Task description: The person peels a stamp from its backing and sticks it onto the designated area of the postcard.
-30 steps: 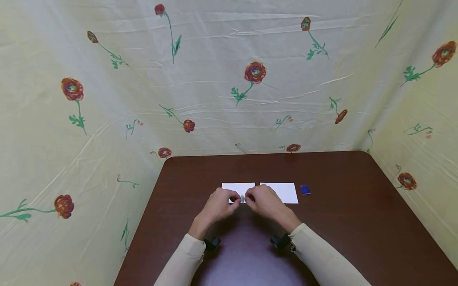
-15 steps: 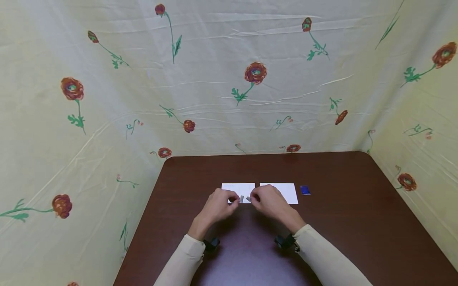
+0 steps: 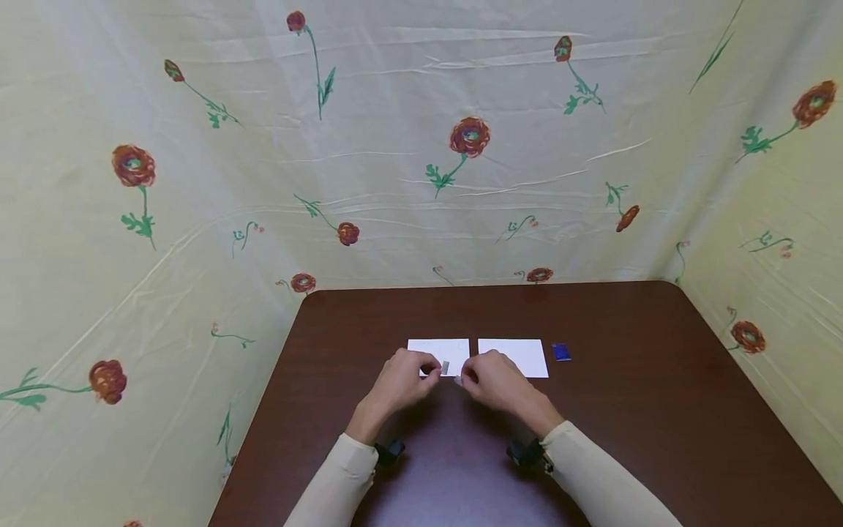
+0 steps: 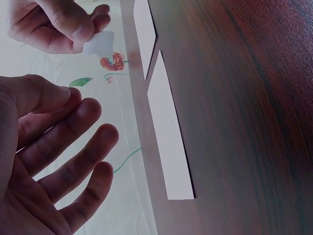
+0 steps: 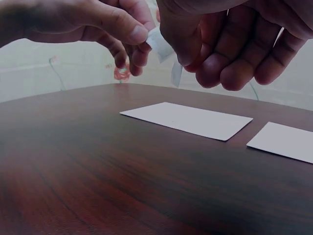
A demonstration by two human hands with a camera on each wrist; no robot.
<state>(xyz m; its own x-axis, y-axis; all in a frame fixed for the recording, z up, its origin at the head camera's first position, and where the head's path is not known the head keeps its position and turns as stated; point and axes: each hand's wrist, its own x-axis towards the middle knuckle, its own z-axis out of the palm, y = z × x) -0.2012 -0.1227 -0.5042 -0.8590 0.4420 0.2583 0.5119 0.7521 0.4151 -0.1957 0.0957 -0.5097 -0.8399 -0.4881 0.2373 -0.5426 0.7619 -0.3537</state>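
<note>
My left hand [image 3: 403, 377] pinches a small translucent whitish piece with a serrated edge [image 5: 160, 45] between thumb and index finger, the other fingers loosely bent. To its right, my right hand [image 3: 498, 382] pinches another small whitish piece [image 4: 99, 44], whose end [image 5: 176, 74] hangs below the thumb in the right wrist view. In the head view the left piece [image 3: 445, 367] looks greyish, and a gap parts it from the right piece [image 3: 457, 380]. Both hands are above the near edges of two white cards [image 3: 437, 347], [image 3: 514, 356]. Fingers hide part of each piece.
A small blue packet [image 3: 561, 352] lies right of the cards on the dark brown table [image 3: 626, 410]. Flower-printed cloth [image 3: 395, 146] hangs behind the table and at both sides. Each wrist carries a small black camera [image 3: 390, 451].
My right hand has moved a little right and towards me, carrying its whitish piece away from the left one. Earlier the fingertips were closer together. My left hand has stayed nearly still.
</note>
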